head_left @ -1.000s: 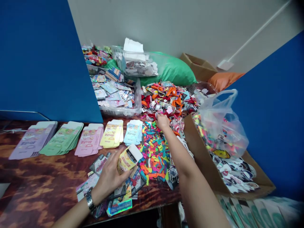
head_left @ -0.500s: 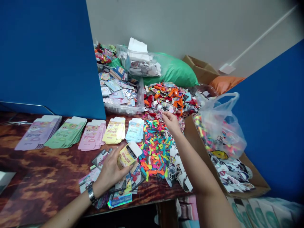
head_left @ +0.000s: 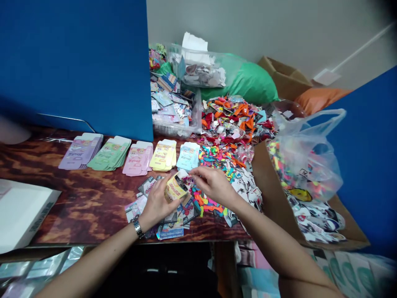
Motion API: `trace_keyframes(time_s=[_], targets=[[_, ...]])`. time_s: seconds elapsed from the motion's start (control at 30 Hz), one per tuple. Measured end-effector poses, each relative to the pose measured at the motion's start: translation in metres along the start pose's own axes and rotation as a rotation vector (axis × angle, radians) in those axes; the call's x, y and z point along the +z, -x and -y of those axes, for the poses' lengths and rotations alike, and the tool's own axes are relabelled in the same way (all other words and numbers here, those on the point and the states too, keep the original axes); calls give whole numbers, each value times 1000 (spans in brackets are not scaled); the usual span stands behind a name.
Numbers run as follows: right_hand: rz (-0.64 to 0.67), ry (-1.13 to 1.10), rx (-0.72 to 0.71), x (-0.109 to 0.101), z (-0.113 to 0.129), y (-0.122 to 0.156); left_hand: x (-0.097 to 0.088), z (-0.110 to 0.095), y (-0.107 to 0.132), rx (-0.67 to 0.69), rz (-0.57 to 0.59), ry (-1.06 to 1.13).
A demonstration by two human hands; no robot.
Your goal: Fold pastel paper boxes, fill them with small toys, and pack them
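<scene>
My left hand (head_left: 156, 203) is shut around a small yellow cardboard box (head_left: 175, 187), whose open end points toward my right hand. My right hand (head_left: 214, 184) is pinching a small colourful piece (head_left: 188, 179) right at the box's mouth. What exactly the piece is stays too small to tell. Printed cards (head_left: 171, 228) lie under my left hand, and neon rubbery pieces (head_left: 206, 203) are scattered just beyond my right fingers. A metal wristband (head_left: 137, 227) circles my left wrist.
Flat box stacks in lilac (head_left: 80, 151), green (head_left: 109, 153), pink (head_left: 138, 158), yellow (head_left: 163, 155) and blue (head_left: 188, 156) stand along the wooden table (head_left: 77, 207). Behind are a card tray (head_left: 173, 130) and a mixed pile (head_left: 232, 124). A cardboard box (head_left: 273, 194) holds a plastic bag (head_left: 307, 155).
My right hand has moved left from the mixed pile to the box's mouth, now with a small piece in its fingers. The view has swung, shifting the table contents right and showing a white box at left.
</scene>
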State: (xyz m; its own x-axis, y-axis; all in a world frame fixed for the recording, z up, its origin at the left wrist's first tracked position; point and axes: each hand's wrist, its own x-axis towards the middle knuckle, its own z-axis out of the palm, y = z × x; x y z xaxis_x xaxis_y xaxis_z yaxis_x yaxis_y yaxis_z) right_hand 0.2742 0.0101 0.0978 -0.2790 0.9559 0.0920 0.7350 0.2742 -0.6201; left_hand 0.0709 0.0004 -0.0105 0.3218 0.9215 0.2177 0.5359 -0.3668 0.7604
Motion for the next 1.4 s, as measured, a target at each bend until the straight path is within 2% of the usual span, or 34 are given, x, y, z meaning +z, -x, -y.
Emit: trace_keyframes(time_s=[0.33, 0.47, 0.57, 0.7, 0.8, 0.93, 1.1, 1.23, 1.4], targets=[[-15, 28, 25, 18, 24, -12, -1, -3, 8, 22, -29, 10], [44, 242, -70, 21, 27, -5, -3, -5, 8, -15, -17, 103], [4, 393, -176, 20, 27, 6, -8, -4, 7, -26, -12, 130], [-72, 243, -294, 13, 19, 18, -18, -5, 5, 10, 3, 149], [-60, 66, -306, 13, 13, 22, -24, -8, 4, 128, 45, 143], [-112, -41, -235, 28, 13, 29, -26, -11, 3, 263, 90, 101], [-286, -149, -145, 48, 19, 39, -25, -9, 9, 290, 69, 51], [-253, -331, -59, 52, 20, 40, -24, -10, 12, 247, 85, 6], [-198, -663, 237, 58, 20, 34, -25, -17, 11, 227, 122, -28]])
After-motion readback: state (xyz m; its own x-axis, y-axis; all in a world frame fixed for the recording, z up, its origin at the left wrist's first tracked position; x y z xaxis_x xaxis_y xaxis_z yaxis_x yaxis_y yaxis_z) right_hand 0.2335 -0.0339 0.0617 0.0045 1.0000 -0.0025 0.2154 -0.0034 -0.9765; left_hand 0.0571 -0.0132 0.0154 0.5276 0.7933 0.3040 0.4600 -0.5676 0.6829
